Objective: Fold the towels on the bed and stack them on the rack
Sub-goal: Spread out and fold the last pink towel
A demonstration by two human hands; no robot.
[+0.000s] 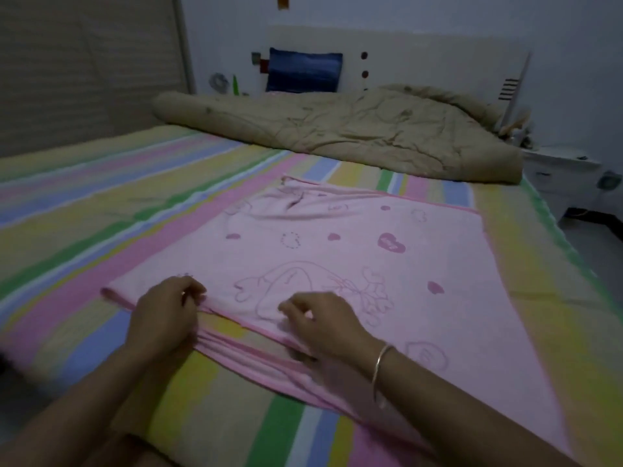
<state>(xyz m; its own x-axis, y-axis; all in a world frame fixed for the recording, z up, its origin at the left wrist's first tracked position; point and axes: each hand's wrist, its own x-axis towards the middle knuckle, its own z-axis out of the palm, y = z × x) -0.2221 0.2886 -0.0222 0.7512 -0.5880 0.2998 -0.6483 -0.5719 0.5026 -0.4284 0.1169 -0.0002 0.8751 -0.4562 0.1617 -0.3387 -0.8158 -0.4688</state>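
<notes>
A large pink towel (337, 251) with heart and outline prints lies spread on the striped bed (101, 210), folded over so that its near edge shows two layers. My left hand (165, 311) sits at the towel's near-left edge with its fingers curled onto the hem. My right hand (320, 321), a bangle on its wrist, grips the same near edge further right, fingers bent over the fabric. The far-left corner of the towel is wrinkled. No rack is in view.
A rumpled tan quilt (354, 129) lies across the head of the bed, with a blue pillow (303, 70) against the headboard behind it. A white nightstand (566, 173) stands to the right of the bed, and a wall runs along the left side.
</notes>
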